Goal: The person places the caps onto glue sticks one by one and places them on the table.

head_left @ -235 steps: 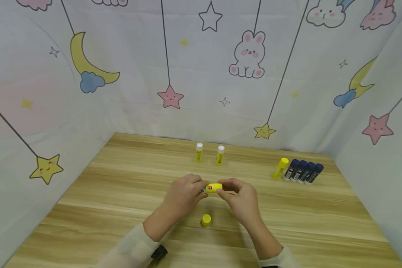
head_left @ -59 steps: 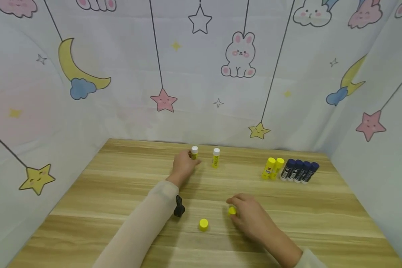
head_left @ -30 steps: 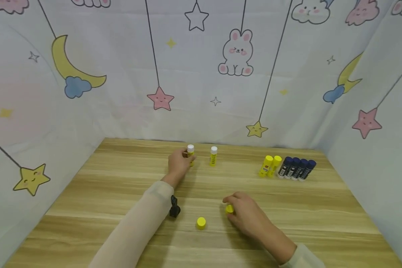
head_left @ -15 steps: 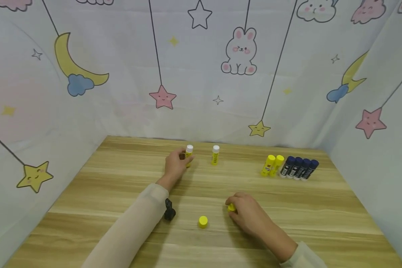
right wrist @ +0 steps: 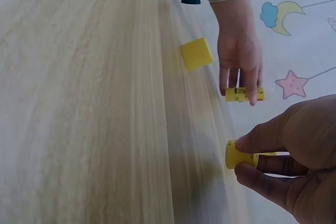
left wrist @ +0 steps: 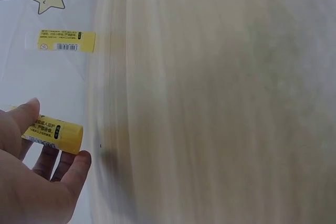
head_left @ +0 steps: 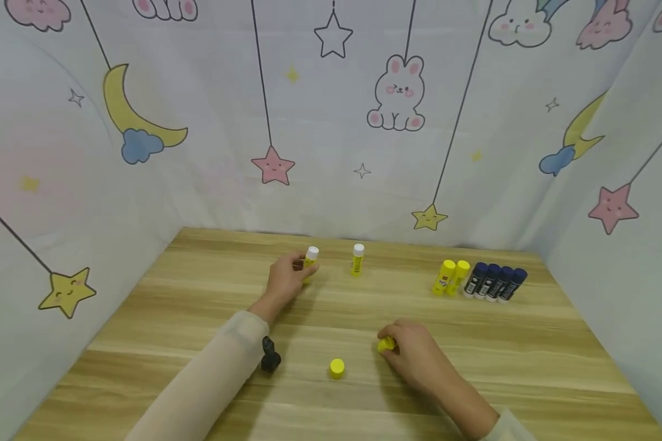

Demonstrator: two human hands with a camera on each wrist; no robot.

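Note:
My left hand (head_left: 287, 278) grips a yellow glue stick (head_left: 309, 260) with a bare white top, at the back left of the table. In the left wrist view the thumb and fingers wrap that glue stick (left wrist: 55, 134), and its yellow base points toward the table. A second white-topped glue stick (head_left: 357, 260) stands upright to its right. Nearer the front, my right hand (head_left: 419, 355) pinches a yellow cap (head_left: 386, 345) between thumb and fingers; the right wrist view shows this cap (right wrist: 240, 155) clearly. Another yellow cap (head_left: 337, 368) stands on the table between the forearms.
Two capped yellow glue sticks (head_left: 444, 277) stand at the right, beside a row of several dark-blue-capped sticks (head_left: 493, 282). A printed curtain (head_left: 331, 122) encloses the wooden table (head_left: 474, 380) at back and sides. A black strap piece (head_left: 270, 355) hangs at the left cuff.
A yellow glue stick held earlier by both hands now stands at the right. The left hand has taken the left white-topped stick and drawn it slightly left; the right hand has grasped a cap.

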